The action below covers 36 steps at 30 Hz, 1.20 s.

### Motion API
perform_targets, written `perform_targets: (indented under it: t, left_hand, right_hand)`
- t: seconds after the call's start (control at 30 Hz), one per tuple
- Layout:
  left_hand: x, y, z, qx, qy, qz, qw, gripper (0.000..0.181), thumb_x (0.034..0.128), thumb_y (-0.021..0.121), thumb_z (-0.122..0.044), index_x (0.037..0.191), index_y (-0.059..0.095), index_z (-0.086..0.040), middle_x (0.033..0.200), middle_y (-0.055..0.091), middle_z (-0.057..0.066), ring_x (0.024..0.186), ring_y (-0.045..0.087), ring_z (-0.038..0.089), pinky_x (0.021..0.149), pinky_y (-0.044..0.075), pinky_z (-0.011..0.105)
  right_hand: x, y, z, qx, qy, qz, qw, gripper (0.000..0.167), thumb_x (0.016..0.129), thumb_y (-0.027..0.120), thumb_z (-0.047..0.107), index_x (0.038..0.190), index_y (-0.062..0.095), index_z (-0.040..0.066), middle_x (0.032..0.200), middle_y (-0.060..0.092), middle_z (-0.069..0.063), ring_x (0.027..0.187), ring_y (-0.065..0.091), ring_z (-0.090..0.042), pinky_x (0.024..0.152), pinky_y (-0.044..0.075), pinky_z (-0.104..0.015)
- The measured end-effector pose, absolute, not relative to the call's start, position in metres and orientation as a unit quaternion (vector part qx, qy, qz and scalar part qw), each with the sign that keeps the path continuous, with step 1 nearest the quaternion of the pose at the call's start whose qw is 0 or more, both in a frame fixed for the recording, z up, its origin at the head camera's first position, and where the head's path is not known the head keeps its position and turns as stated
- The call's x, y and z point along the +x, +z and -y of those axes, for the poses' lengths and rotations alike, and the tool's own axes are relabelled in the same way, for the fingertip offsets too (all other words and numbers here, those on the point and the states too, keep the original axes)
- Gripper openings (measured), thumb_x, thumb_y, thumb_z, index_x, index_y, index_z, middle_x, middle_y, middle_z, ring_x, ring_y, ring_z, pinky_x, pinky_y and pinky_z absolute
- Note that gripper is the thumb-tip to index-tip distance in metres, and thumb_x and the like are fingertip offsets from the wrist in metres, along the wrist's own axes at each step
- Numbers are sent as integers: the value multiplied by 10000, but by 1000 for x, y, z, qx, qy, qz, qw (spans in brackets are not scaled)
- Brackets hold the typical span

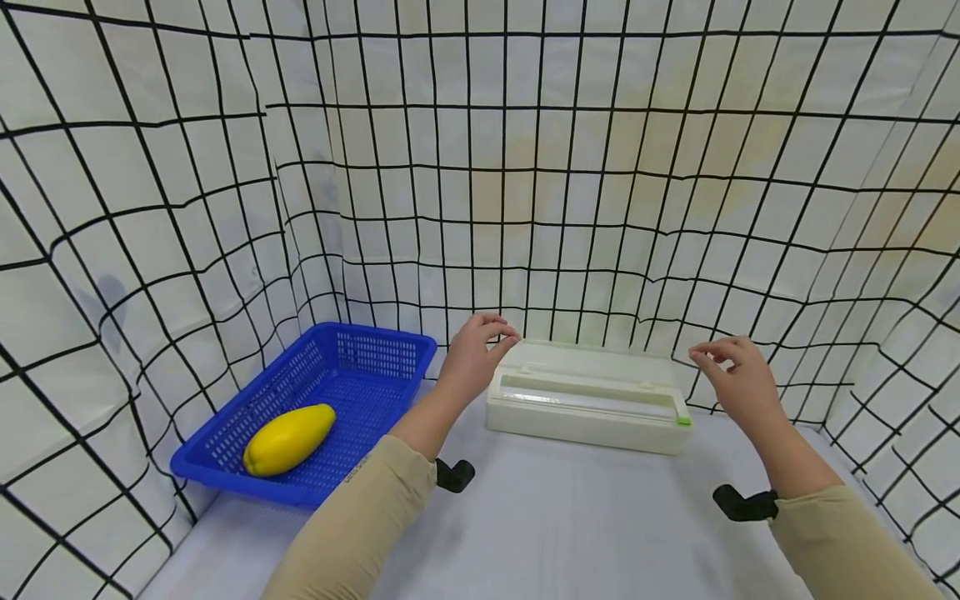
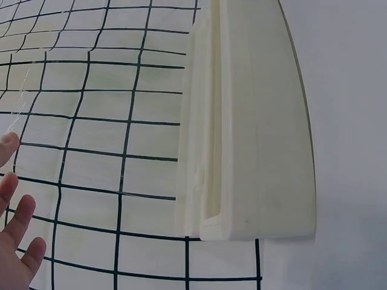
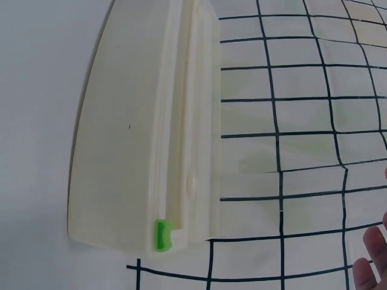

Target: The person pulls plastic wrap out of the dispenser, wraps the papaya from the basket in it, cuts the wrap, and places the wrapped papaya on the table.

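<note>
A cream box (image 1: 585, 427) (image 2: 269, 151) (image 3: 118, 139) with its lid raised holds a shiny roll (image 1: 585, 402). At its front right corner is a green piece (image 1: 683, 421) (image 3: 162, 235). Clear film (image 2: 18, 112), hard to make out, creases at the left fingertips and seems to span between the hands. My left hand (image 1: 468, 360) (image 2: 18, 241) pinches it above the box's left end. Thumb and index finger together, my right hand (image 1: 742, 379) (image 3: 372, 260) pinches the film's other side, beyond the box's right end; its fingertips are mostly outside the right wrist view.
To the left stands a blue basket (image 1: 375, 400) with a yellow oval fruit or vegetable (image 1: 288, 440) inside, close to my left forearm. Black netting (image 1: 532, 172) over white cloth rises behind and at both sides of the white tabletop (image 1: 570, 508).
</note>
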State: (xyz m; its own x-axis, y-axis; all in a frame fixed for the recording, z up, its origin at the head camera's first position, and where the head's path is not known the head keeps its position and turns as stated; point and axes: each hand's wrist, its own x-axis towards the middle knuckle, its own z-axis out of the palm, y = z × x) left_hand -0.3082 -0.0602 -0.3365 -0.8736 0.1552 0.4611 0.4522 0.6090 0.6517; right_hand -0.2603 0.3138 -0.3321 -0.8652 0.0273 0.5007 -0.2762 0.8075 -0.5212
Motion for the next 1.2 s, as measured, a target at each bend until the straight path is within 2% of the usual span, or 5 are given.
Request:
perform_targets:
  t: [0.27, 0.6, 1.0, 1.2]
  left_hand:
    - [-306, -328, 63, -176, -419, 867, 205, 202, 983, 620, -315, 1051, 749, -175, 1278, 549, 4, 1228, 523, 201, 962, 483, 402]
    - [-300, -317, 64, -179, -429, 860, 211, 225, 989, 610, -319, 1089, 743, -168, 1293, 535, -1, 1258, 500, 202, 998, 465, 421]
    - [-298, -300, 65, -202, -424, 855, 220, 208, 991, 607, -309, 1061, 740, -165, 1285, 534, 11, 1270, 487, 194, 1032, 435, 410]
    - [-296, -293, 65, -213, -423, 851, 227, 203, 987, 613, -299, 1055, 739, -155, 1258, 537, 9, 1235, 499, 186, 1003, 451, 404]
  right_hand:
    - [-260, -325, -311, 69, 309, 909, 270, 360, 1038, 528, 304, 1153, 672, -6, 1151, 506, -179, 1043, 485, -334, 828, 392, -428]
    - [-255, -314, -308, 66, 325, 897, 292, 361, 1031, 542, 307, 1151, 685, -2, 1169, 507, -178, 1045, 473, -319, 816, 363, -366]
    - [-250, -301, -306, 66, 318, 890, 321, 332, 1027, 556, 283, 1131, 694, 0, 1145, 513, -160, 1037, 464, -278, 797, 349, -282]
    - [-246, -295, -307, 58, 317, 889, 327, 322, 1027, 554, 271, 1138, 698, 5, 1146, 511, -178, 1002, 458, -278, 776, 359, -327]
